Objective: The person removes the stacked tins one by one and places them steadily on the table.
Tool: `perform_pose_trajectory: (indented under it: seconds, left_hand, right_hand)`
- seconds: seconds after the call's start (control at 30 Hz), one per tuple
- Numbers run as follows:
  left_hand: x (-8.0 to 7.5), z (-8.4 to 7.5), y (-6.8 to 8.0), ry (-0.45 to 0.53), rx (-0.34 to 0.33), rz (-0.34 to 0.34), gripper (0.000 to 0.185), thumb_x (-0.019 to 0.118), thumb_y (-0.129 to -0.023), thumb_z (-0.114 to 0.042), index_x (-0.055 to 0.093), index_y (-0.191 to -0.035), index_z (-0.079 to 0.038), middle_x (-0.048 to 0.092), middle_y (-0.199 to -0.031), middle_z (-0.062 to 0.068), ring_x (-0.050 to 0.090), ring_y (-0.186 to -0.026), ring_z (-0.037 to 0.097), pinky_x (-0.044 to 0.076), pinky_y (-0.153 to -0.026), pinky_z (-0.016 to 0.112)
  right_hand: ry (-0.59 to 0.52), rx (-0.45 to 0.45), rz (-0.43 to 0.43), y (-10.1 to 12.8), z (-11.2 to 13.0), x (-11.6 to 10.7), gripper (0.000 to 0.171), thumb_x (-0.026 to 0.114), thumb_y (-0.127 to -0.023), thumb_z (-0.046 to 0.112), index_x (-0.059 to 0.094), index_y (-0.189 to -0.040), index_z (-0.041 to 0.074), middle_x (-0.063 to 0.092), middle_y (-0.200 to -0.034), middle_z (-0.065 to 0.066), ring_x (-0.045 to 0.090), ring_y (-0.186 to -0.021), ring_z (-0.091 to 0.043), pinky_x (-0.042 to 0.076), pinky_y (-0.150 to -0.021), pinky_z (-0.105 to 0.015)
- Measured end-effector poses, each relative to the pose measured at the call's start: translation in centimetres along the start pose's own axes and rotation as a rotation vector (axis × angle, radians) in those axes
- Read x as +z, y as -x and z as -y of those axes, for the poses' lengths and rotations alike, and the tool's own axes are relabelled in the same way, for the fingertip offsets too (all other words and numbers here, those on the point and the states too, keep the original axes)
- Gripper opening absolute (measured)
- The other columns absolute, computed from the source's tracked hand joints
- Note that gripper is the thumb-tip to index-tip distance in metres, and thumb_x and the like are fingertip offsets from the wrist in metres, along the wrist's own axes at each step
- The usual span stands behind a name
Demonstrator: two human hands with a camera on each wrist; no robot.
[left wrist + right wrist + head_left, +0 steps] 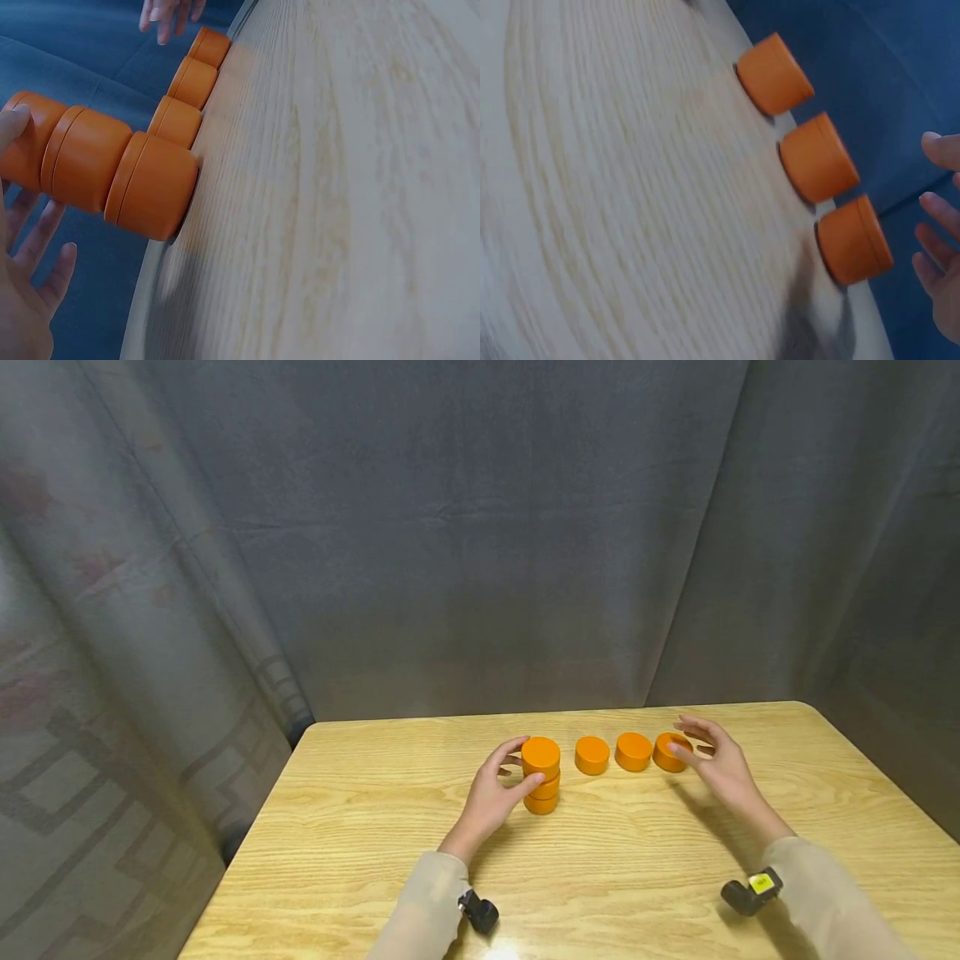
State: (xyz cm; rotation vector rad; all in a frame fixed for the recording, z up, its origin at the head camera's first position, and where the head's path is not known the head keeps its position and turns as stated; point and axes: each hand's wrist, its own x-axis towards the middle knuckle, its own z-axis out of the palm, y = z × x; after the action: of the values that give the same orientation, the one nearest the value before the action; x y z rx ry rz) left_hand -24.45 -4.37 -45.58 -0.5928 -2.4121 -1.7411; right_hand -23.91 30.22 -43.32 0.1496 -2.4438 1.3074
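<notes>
Wooden table (375, 827), grey curtains (480, 527). Three-disc stack (542, 775) in left hand (491, 797); three discs (592, 755) apart; right hand (716, 760) spread.

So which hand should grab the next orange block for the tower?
Probably the right hand: its fingertips already reach the end orange block of the row of three loose ones. The left hand is busy, curled around the tower of three stacked blocks on the table.

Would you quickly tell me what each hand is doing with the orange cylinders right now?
Left hand: fingers curled round the stack of three orange cylinders, steadying it.
Right hand: open, fingers spread, fingertips at the rightmost orange cylinder, not gripping it.
</notes>
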Motion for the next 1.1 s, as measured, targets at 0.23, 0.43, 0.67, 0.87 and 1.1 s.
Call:
perform_pose_trajectory:
  seconds: [0.23,0.43,0.67,0.87,1.1]
  left_hand:
    - [0.0,-0.1,0.1,-0.008,0.0,0.002,0.058,0.075,-0.09,-0.031,0.051,-0.143,-0.024,0.055,-0.137,-0.007,0.055,-0.113,0.017,0.043,-0.095,0.04]
    - [0.0,-0.2,0.1,0.003,-0.005,0.004,0.059,0.074,-0.091,-0.025,0.049,-0.144,-0.022,0.053,-0.139,-0.005,0.054,-0.116,0.02,0.042,-0.097,0.045]
    - [0.1,-0.3,0.0,-0.005,-0.031,0.018,0.062,0.074,-0.091,-0.013,0.046,-0.146,-0.01,0.053,-0.141,0.006,0.053,-0.117,0.03,0.041,-0.098,0.052]
    - [0.1,-0.2,0.1,-0.006,-0.024,0.006,0.062,0.075,-0.09,-0.018,0.047,-0.146,-0.017,0.053,-0.141,0.0,0.054,-0.116,0.025,0.042,-0.097,0.049]
    - [0.1,0.1,0.3,0.002,-0.011,0.002,0.061,0.076,-0.089,-0.027,0.05,-0.144,-0.025,0.053,-0.14,-0.005,0.055,-0.115,0.02,0.042,-0.096,0.046]
  right_hand:
    - [-0.042,-0.031,0.007,0.1,1.3,0.6,0.055,0.07,-0.094,0.016,0.047,-0.14,-0.005,0.055,-0.132,-0.028,0.05,-0.11,0.003,0.042,-0.089,-0.012]
    - [-0.059,-0.055,0.026,0.1,2.2,0.9,0.051,0.069,-0.095,0.012,0.048,-0.14,-0.002,0.056,-0.132,-0.025,0.049,-0.112,0.0,0.04,-0.089,-0.01]
    - [-0.071,-0.07,0.053,0.3,3.4,1.5,0.049,0.068,-0.095,0.013,0.05,-0.137,-0.003,0.056,-0.132,-0.025,0.049,-0.113,0.0,0.038,-0.091,-0.008]
    - [-0.077,-0.12,0.071,0.3,4.4,2.2,0.047,0.07,-0.093,0.009,0.052,-0.134,-0.003,0.058,-0.13,-0.026,0.048,-0.112,0.006,0.038,-0.092,-0.009]
    - [-0.08,-0.13,0.088,0.4,5.6,2.8,0.047,0.072,-0.091,0.009,0.054,-0.134,-0.001,0.06,-0.13,-0.022,0.049,-0.112,0.006,0.038,-0.092,-0.013]
